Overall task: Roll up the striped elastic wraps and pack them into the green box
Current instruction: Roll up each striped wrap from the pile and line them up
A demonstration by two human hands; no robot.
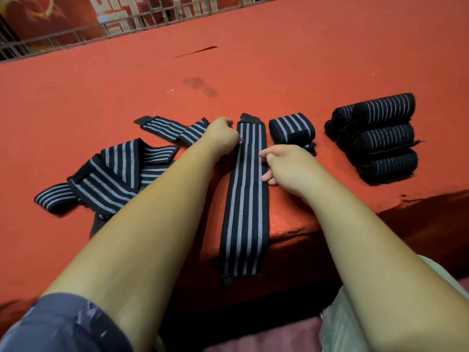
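A flat dark wrap with pale stripes point(245, 199) lies lengthwise on the red table point(279, 72), its near end hanging over the front edge. My left hand point(223, 135) is curled at the wrap's left edge near the far end and seems to pinch it. My right hand point(284, 162) is curled at the right edge, thumb on top and fingertips below the edge. One rolled wrap point(291, 127) sits just right of the flat one. The green box is not in view.
Several rolled wraps point(380, 138) are stacked at the right. A loose pile of unrolled wraps point(114, 174) lies at the left, and another flat wrap point(167, 128) lies behind it. A wire fence point(76, 36) runs along the table's far edge.
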